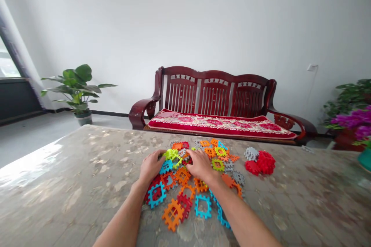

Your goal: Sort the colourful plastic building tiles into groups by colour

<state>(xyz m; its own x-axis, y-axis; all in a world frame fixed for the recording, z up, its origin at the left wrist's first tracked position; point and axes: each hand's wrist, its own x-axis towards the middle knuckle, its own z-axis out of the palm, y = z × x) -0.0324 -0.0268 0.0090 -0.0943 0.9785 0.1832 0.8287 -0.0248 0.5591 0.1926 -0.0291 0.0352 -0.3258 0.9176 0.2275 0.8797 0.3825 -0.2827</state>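
A pile of colourful plastic interlocking building tiles lies in front of me, many with notched edges and window cut-outs. My left hand [152,165] is at the pile's left side, its thumb and fingertips closed at the edge of a yellow-green tile [171,154]. A blue tile [166,166] lies just below those fingertips. Over the middle of the pile is my right hand [200,165], thumb and index finger apart, with a dark red piece partly visible between them. Nearer to me are an orange window tile [173,215] and a blue square frame [203,206].
Red gear-like pieces [264,163] and a grey cluster [251,153] sit right of the pile. The table [72,185] has a patterned cover. Behind it stands a wooden bench [216,96]. Purple flowers [355,121] are at the right edge, a potted plant [79,88] at the left.
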